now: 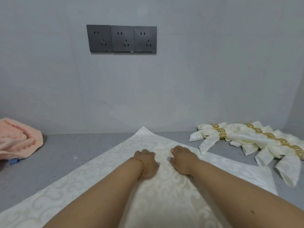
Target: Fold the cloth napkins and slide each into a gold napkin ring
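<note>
my left hand [146, 162] and my right hand [182, 159] lie side by side, a little apart, palms down on the middle of the cream napkin [105, 171]. the fingers bend slightly at the knuckles against the cloth, and i cannot tell whether they are only pressing it flat or nipping up a bit of it. a thin orange cord [142, 167] circles my left wrist.

the napkin is spread open on the grey counter [69, 150], turned so one corner points away from me toward the wall [197, 71]. my forearms cover much of its near half.

to the right of the napkin, close to its right edge, sits a pile of finished napkins [246, 142], each gathered through a gold ring [222, 133]. they overlap in a row running back to the wall.

far to the left of the napkin, at the counter's edge, a peach towel [18, 139] lies bunched up, with something small and blue [14, 161] poking out under it.

above the napkin's far corner, three dark sockets [122, 38] sit in a row on the wall.
</note>
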Tool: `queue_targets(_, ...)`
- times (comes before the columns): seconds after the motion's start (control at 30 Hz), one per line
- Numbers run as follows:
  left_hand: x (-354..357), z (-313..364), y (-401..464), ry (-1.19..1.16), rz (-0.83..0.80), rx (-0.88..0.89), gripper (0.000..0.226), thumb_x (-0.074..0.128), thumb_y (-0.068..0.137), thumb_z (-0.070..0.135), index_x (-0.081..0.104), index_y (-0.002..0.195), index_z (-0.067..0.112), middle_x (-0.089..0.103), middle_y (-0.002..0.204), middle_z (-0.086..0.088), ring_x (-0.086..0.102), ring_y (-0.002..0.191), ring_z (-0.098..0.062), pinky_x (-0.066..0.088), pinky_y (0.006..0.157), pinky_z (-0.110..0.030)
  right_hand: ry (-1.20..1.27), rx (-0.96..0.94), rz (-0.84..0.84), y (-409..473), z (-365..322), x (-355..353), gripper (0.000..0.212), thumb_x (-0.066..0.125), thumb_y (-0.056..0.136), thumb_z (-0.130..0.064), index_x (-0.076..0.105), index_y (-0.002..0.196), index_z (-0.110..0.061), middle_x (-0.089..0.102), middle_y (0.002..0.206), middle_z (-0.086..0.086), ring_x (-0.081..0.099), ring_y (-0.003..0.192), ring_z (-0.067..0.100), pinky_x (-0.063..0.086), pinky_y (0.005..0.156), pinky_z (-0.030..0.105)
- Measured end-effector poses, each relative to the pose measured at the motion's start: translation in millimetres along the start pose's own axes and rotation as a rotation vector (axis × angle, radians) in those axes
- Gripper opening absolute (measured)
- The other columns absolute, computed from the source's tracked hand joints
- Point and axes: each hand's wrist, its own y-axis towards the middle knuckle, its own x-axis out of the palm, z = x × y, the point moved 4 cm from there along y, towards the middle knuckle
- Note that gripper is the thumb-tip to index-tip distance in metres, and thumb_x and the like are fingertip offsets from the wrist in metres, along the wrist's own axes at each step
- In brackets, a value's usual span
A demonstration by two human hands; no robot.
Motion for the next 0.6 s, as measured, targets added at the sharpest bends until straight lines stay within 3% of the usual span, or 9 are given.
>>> queue_targets(0.07,-12.6,-4.7,12.7,-0.097,0.087,-0.074,0.049,0.038,0.099,0.041,0.038,0.142,0.017,0.034,0.146,-0.007,0.030,0.136,-0.030,0.031,0.111,-0.044,0.029,0.063,0.001,5.2,-3.0,-9.8,0.054,0.046,0.096,-0.046,0.041,0.139,-0.015,0.034,0.145,0.004,0.029,0.136,0.025,0.031,0.107,0.040)
queue_targets(0.23,-4.0,-22.9,26.1,-0.311,0.206,-0.193,0.054,0.055,0.090,0.047,0.043,0.134,0.017,0.045,0.136,-0.004,0.042,0.127,-0.027,0.037,0.105,-0.037,0.356,0.173,0.028,14.2,18.1,-11.7,0.058,0.072,0.075,-0.043,0.053,0.127,-0.026,0.049,0.128,-0.002,0.042,0.128,0.022,0.038,0.105,0.035)
queue_targets(0.37,-0.4,-30.1,23.7,-0.440,0.262,-0.148,0.033,0.062,0.087,0.043,0.056,0.112,0.023,0.059,0.119,0.002,0.053,0.117,-0.022,0.043,0.099,-0.034,0.436,0.163,0.049,11.7,25.0,-4.1,0.035,0.073,0.074,-0.038,0.061,0.105,-0.026,0.064,0.106,-0.005,0.059,0.107,0.019,0.045,0.096,0.033)
queue_targets(0.43,0.4,-31.8,19.6,-0.514,0.307,-0.121,0.017,0.067,0.084,0.036,0.053,0.087,0.026,0.061,0.098,0.005,0.058,0.106,-0.021,0.044,0.091,-0.031,0.466,0.119,0.115,8.3,23.9,-4.3,0.016,0.073,0.075,-0.031,0.060,0.084,-0.027,0.065,0.091,-0.006,0.061,0.093,0.018,0.046,0.085,0.031)
queue_targets(0.5,-0.2,-33.6,18.2,-0.608,0.358,-0.075,0.024,0.070,0.083,0.028,0.047,0.073,0.028,0.053,0.079,0.009,0.058,0.087,-0.019,0.043,0.079,-0.027,0.540,0.064,0.200,4.1,24.8,-5.9,0.020,0.072,0.078,-0.022,0.055,0.075,-0.030,0.060,0.082,-0.011,0.058,0.082,0.014,0.043,0.076,0.027)
queue_targets(0.6,-1.0,-38.3,15.7,-0.735,0.424,-0.008,0.023,0.070,0.083,0.019,0.052,0.072,0.028,0.051,0.073,0.009,0.051,0.069,-0.011,0.039,0.066,-0.022,0.665,-0.009,0.306,-1.7,26.3,-9.9,0.024,0.067,0.081,-0.009,0.057,0.072,-0.029,0.057,0.071,-0.014,0.052,0.067,0.007,0.041,0.065,0.020)
